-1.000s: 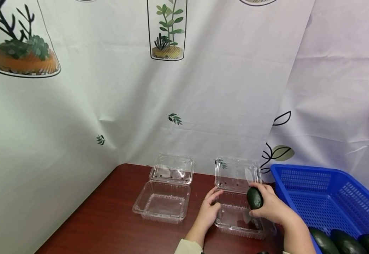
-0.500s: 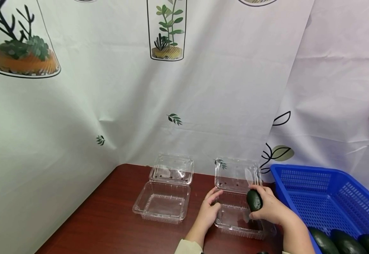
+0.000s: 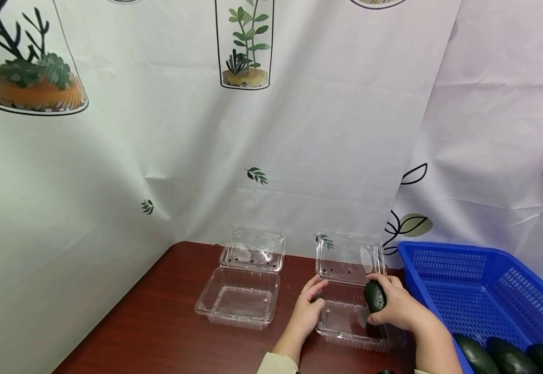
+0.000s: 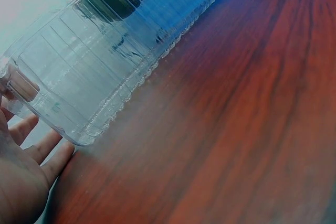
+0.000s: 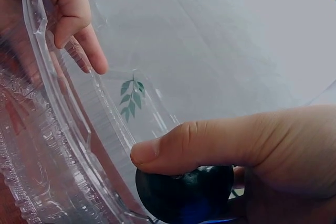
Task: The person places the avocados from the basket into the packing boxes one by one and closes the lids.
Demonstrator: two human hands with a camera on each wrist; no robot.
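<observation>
My right hand (image 3: 399,306) holds a dark green avocado (image 3: 375,296), thumb on the near side and fingers on the far side. The fruit is over the right part of a clear plastic clamshell box (image 3: 341,332) whose lid (image 3: 346,257) stands up at the back. My left hand (image 3: 307,309) grips the left rim of this box; in the left wrist view several fingers (image 4: 58,161) spread along its outer wall, and a digit shows through the plastic. The right wrist view shows the thumb lying across the avocado (image 5: 181,192).
A second clear clamshell box (image 3: 240,298), lid raised, stands to the left on the red-brown table (image 3: 159,322). At the right is a blue plastic basket (image 3: 449,249) with several dark green avocados (image 3: 510,356) at its near end. A printed curtain (image 3: 299,156) hangs behind.
My right hand and the avocado have sunk very slightly toward the box. The left hand stays on the rim.
</observation>
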